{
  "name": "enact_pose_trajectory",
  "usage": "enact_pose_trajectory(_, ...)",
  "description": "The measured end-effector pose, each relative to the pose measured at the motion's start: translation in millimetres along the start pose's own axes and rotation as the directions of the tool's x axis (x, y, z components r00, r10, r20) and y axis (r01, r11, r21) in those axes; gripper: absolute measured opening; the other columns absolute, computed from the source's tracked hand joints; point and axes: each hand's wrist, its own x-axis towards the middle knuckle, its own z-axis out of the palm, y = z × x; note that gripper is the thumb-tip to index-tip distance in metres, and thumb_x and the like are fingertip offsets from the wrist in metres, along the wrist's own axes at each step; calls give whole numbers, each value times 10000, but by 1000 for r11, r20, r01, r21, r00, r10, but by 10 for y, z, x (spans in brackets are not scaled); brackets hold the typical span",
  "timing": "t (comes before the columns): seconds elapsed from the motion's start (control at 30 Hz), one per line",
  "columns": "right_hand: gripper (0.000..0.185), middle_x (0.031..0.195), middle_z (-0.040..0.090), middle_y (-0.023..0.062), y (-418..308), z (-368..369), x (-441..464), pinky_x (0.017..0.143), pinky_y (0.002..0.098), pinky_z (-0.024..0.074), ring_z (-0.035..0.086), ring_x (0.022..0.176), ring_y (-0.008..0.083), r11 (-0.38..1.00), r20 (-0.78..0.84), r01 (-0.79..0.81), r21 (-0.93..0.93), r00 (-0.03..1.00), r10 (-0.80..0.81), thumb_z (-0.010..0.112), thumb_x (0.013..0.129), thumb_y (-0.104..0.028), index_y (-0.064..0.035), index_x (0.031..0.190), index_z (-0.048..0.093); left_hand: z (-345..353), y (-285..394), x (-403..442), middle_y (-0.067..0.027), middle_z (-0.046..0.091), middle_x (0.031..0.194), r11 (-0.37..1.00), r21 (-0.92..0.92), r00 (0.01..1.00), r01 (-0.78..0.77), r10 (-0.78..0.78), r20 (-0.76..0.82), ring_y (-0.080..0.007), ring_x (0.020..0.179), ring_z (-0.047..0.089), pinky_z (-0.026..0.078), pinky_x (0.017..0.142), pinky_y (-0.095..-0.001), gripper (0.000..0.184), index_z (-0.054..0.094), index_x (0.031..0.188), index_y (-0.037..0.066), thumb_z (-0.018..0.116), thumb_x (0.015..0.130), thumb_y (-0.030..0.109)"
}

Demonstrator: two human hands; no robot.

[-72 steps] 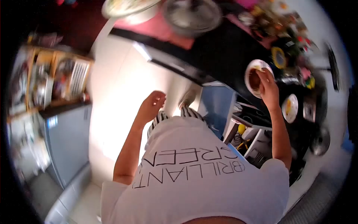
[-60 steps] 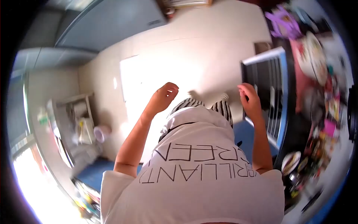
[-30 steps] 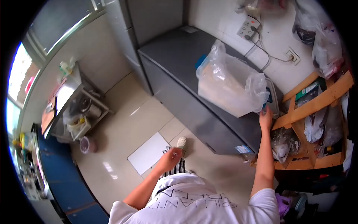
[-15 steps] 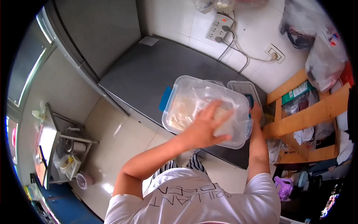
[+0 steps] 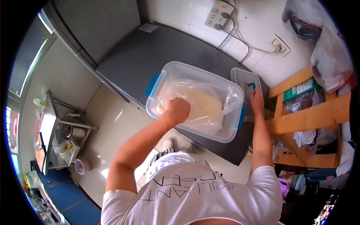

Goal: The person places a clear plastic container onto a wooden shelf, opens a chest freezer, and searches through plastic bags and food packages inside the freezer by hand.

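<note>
A large translucent storage box point(image 5: 230, 133) with blue latches stands without a lid on the dark grey counter. A clear plastic bag point(image 5: 204, 101) with pale yellowish contents lies inside it. My left hand point(image 5: 177, 111) is closed in a fist on the bag, at its left side. To the right of the box, my right hand point(image 5: 257, 101) has its fingers curled together at a small blue strip point(image 5: 251, 86). That strip lies against a smaller clear container point(image 5: 240, 78) behind the box's right end. What sits inside the right hand's fingers is hidden.
The dark grey counter point(image 5: 168, 48) runs along the tiled wall. A power strip point(image 5: 218, 15) with cords hangs above it. At right stands a wooden rack point(image 5: 307, 112) stuffed with bags. A metal table point(image 5: 56, 116) and a bin point(image 5: 83, 166) are on the left.
My left hand has gone from spread over the box to closed on the bag, further left. My right hand has moved up slightly, off the box's right side. The box sits lower-left in its tilt.
</note>
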Motion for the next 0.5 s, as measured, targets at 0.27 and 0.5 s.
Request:
enact_pose_trajectory(0.27, 320, 1006, 604, 85, -299, -1343, 393, 775, 312, 469, 572, 874, 189, 790, -384, 302, 534, 919, -92, 536, 883, -24, -12, 1200, 498, -364, -209, -538, -160, 629, 1112, 889, -263, 877, -375, 249, -410, -319, 1054, 574, 463, 907, -400, 424, 669, 1021, 32, 607, 864, 420)
enact_pose_trajectory(0.5, 290, 943, 599, 28, -1592, -1877, -573, 664, 263, 477, 548, 761, 105, 587, -204, 424, 690, 892, -404, 570, 883, -15, -38, 1170, 546, -593, -505, -1019, -118, 662, 1107, 752, -645, 878, -136, -210, -430, -283, 963, 640, 493, 843, -348, 288, 648, 1124, 72, 643, 877, 220)
